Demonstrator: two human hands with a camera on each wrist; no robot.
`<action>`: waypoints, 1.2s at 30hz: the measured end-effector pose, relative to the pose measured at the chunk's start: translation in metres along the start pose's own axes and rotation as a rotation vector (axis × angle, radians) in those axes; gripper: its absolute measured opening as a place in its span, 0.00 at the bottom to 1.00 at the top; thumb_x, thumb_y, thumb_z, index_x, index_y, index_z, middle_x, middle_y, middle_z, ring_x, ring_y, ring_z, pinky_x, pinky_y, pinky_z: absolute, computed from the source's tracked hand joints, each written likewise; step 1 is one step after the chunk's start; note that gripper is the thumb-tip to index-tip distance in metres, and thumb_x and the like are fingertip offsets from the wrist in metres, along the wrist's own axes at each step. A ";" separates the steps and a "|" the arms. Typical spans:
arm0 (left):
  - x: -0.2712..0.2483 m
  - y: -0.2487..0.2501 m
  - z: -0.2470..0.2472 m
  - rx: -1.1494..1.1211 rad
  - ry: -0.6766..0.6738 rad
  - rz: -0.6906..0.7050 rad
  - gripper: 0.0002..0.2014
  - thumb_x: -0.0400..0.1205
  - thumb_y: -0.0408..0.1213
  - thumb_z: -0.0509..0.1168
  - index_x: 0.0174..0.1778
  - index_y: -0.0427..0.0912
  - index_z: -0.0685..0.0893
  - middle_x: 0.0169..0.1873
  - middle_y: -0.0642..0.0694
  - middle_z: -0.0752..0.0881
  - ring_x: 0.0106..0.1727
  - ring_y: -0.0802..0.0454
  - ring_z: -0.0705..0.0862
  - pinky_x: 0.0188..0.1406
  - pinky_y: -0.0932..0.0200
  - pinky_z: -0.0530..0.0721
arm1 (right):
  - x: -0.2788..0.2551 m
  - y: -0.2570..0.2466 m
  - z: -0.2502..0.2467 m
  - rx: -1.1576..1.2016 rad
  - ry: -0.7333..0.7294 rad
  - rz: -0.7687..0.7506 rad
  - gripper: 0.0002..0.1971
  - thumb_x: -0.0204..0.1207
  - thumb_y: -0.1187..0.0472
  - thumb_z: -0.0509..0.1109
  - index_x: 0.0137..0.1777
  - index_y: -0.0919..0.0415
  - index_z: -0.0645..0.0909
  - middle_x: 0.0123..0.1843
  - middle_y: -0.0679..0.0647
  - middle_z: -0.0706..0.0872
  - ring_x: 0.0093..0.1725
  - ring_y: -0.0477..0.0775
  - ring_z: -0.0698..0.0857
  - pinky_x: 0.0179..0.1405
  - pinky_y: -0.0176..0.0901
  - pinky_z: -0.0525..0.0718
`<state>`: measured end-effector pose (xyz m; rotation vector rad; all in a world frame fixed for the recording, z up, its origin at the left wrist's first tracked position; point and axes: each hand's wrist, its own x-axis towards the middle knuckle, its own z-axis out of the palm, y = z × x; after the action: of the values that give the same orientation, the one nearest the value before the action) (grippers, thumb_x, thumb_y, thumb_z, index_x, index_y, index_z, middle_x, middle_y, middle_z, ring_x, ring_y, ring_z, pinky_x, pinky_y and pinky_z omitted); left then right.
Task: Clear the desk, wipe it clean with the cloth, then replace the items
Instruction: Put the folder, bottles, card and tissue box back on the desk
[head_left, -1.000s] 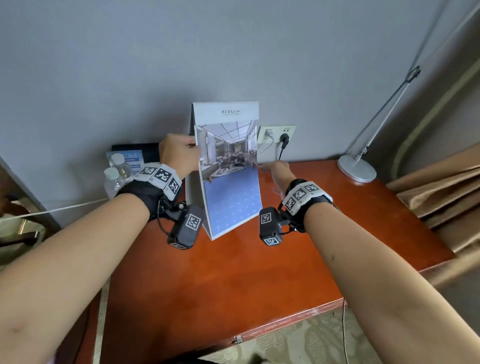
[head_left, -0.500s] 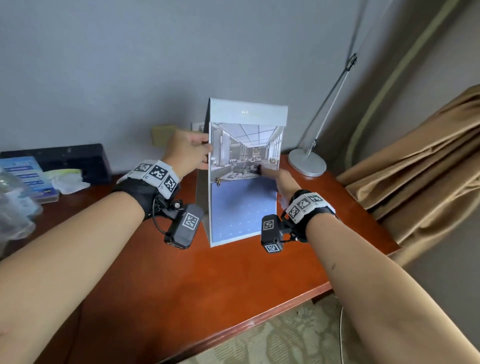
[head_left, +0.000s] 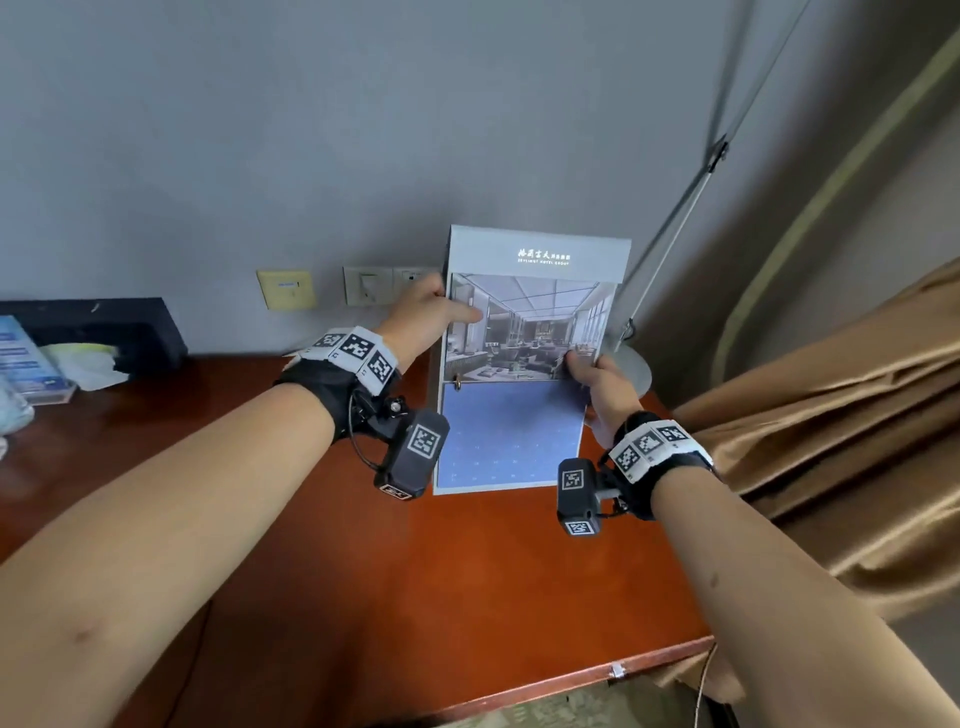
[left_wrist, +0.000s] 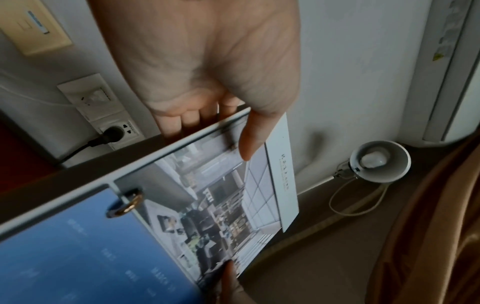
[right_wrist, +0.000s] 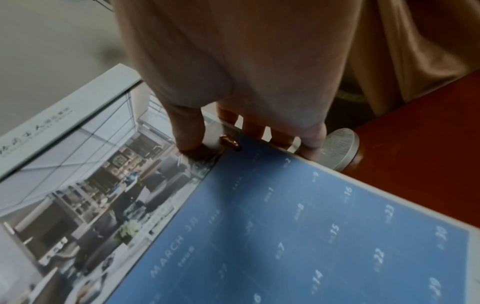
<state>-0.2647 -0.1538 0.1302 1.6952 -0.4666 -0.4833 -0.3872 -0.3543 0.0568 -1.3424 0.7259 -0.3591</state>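
Desk calendar held upright in both hands, at the right rear of the worktop

The left hand (head_left: 422, 316) pinches the calendar (head_left: 524, 364) by its left edge, thumb in front, fingers (left_wrist: 189, 121) behind; the right hand (head_left: 597, 384) pinches the right edge. Bare worktop (head_left: 415, 597) lies in front. Only the left wrist view shows the lamp head (left_wrist: 379, 162). The calendar now sits further right, nearer the curtain (head_left: 831, 415).

Hidden behind the calendar

The calendar (head_left: 524, 364) hides the fingers of both hands, most of the lamp base (head_left: 636, 366) and one wall socket (head_left: 410, 278); its date print is too blurred to read in the head view.
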 end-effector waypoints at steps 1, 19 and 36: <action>0.009 0.003 0.002 -0.022 -0.012 0.004 0.17 0.66 0.38 0.77 0.46 0.40 0.79 0.52 0.41 0.86 0.58 0.38 0.85 0.63 0.41 0.79 | 0.012 -0.001 0.001 0.016 -0.007 0.001 0.24 0.76 0.55 0.74 0.69 0.61 0.75 0.57 0.55 0.87 0.56 0.56 0.86 0.53 0.52 0.86; 0.150 -0.042 0.049 -0.030 0.099 -0.023 0.12 0.65 0.25 0.79 0.36 0.37 0.83 0.33 0.51 0.87 0.40 0.52 0.85 0.44 0.59 0.84 | 0.161 0.008 -0.027 -0.190 -0.032 0.027 0.02 0.81 0.67 0.68 0.48 0.60 0.80 0.48 0.58 0.86 0.46 0.56 0.84 0.48 0.43 0.82; 0.243 -0.063 0.113 0.451 0.231 -0.044 0.26 0.66 0.49 0.75 0.61 0.48 0.85 0.53 0.51 0.89 0.56 0.52 0.86 0.64 0.53 0.81 | 0.301 0.007 -0.076 -0.339 -0.208 0.013 0.08 0.81 0.62 0.69 0.59 0.53 0.80 0.60 0.56 0.88 0.60 0.56 0.83 0.57 0.47 0.77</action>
<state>-0.1232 -0.3703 0.0348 2.1691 -0.3872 -0.2152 -0.2173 -0.5975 -0.0345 -1.6650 0.6385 -0.0835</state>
